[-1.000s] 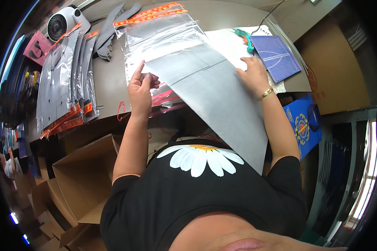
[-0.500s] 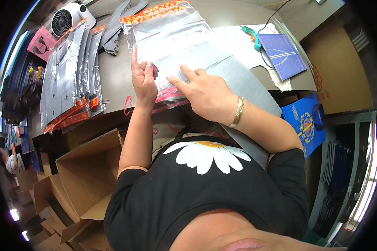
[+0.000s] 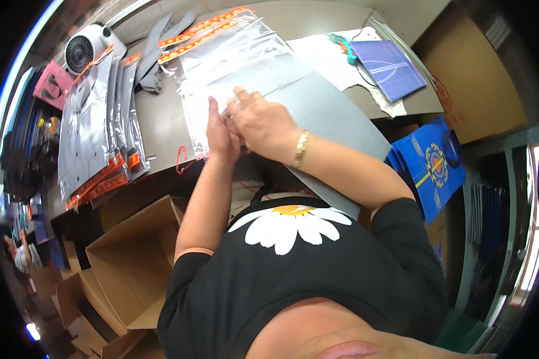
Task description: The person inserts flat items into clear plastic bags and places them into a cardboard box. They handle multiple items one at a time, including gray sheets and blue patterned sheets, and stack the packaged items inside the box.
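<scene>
I judge the step in hand to be handling the flat grey rectangular sheet [image 3: 338,113], which lies partly over the clear plastic bags with orange-red strips [image 3: 236,45] at the near side of the grey table [image 3: 161,116]. My left hand [image 3: 223,134] and right hand [image 3: 262,124] meet by its left end, fingers partly bent; I can't tell whether they grasp anything. Moving on calls for a careful pinch. Fingertips blur together, and my right forearm [image 3: 347,164] hides some of the sheet.
</scene>
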`<state>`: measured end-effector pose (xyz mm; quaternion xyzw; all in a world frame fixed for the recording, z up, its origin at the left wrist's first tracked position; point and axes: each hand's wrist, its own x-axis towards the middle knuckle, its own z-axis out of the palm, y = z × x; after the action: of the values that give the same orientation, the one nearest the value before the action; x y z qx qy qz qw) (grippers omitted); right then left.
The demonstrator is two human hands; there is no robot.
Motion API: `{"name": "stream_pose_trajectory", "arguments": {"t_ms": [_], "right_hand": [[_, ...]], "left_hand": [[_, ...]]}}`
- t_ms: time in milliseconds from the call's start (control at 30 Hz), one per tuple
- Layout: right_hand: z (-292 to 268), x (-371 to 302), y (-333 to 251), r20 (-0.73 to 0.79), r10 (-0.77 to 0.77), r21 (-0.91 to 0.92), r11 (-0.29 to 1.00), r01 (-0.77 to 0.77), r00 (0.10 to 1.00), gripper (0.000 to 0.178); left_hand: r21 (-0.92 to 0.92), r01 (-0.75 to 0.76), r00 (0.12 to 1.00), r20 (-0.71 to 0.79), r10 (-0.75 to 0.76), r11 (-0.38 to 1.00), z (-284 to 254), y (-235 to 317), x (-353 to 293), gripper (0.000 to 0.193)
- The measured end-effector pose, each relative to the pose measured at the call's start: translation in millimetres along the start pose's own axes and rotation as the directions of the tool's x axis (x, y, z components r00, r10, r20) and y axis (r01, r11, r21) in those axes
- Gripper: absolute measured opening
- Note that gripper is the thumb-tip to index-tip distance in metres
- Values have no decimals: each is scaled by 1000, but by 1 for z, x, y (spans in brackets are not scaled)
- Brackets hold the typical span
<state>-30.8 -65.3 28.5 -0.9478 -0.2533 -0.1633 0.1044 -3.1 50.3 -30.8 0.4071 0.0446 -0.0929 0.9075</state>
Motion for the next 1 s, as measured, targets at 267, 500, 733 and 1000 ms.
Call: {"name": "stream_pose_trajectory", "arguments": {"t_ms": [267, 500, 733, 1000], "right_hand": [[-48, 28, 117, -239, 259, 329, 928, -173, 936, 74], [-53, 39, 215, 370, 580, 896, -16, -444, 726, 48], [41, -22, 203, 435, 654, 899, -284, -333, 619, 24], [18, -47, 200, 197, 632, 980, -106, -167, 749, 22]], "left_hand": [[127, -81, 983, 172, 59, 989, -45, 91, 110, 31], [307, 56, 954, 265, -142, 950, -53, 96, 125, 30], [345, 152, 987, 1, -162, 926, -94, 32, 97, 36], [268, 29, 987, 146, -71, 963, -54, 56, 68, 35]]}}
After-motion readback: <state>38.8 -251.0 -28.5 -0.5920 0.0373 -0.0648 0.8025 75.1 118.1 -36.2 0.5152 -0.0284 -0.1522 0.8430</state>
